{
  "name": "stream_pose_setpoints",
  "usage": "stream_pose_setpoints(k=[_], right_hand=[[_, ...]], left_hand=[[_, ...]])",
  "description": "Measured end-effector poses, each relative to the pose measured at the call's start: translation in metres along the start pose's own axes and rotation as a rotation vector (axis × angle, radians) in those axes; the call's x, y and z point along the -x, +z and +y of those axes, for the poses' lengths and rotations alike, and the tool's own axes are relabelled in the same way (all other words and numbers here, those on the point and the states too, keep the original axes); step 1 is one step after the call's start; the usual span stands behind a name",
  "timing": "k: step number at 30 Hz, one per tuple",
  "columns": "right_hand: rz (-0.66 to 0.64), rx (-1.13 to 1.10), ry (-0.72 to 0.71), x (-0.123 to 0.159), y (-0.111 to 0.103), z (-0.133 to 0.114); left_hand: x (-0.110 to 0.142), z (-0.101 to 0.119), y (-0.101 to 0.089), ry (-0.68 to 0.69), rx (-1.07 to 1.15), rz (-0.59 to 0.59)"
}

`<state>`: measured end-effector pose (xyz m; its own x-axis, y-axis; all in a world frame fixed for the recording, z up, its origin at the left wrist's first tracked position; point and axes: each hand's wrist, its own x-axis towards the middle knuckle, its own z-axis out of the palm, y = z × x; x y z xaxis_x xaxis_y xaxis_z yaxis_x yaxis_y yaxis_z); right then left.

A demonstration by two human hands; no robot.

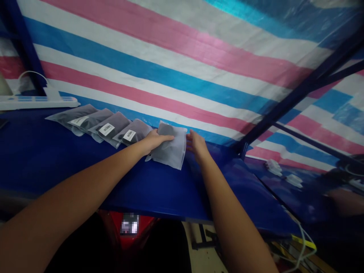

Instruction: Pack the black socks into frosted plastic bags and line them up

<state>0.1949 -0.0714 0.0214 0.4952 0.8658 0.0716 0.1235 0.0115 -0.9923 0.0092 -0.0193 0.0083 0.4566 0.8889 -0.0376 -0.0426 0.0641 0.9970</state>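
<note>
Your left hand grips a frosted pouch by its left side, the thumb laid across its face. Just right of that grip, your right hand has its fingers parted beside the pouch's far edge; you cannot tell whether they touch it. Left of the grip, four similar overlapping pouches lie in a row, three showing white labels. Farther left sits a white power strip. Beneath the grip spreads your blue tabletop; behind it rises a striped sheet. Well to the right lie small white pieces.
</note>
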Motion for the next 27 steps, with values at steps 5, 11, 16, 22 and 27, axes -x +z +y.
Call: stream_pose_setpoints(k=[5,11,16,22,27], right_hand=[[-0.001,0.019,0.05,0.007,0.003,0.0],[0.034,0.198,-0.06,0.003,0.003,0.007],[0.087,0.268,-0.062,-0.007,0.0,0.018],[0.139,0.501,-0.116,-0.018,-0.005,0.028],[0.141,0.691,-0.277,-0.017,-0.006,0.026]], left_hand=[[-0.003,-0.007,0.003,0.018,-0.06,-0.015],[-0.002,-0.01,0.006,-0.001,-0.111,0.016],[0.004,-0.01,0.015,-0.01,-0.14,0.046],[0.015,-0.011,0.027,0.028,-0.147,0.071],[0.014,-0.009,0.027,-0.006,-0.078,0.042]])
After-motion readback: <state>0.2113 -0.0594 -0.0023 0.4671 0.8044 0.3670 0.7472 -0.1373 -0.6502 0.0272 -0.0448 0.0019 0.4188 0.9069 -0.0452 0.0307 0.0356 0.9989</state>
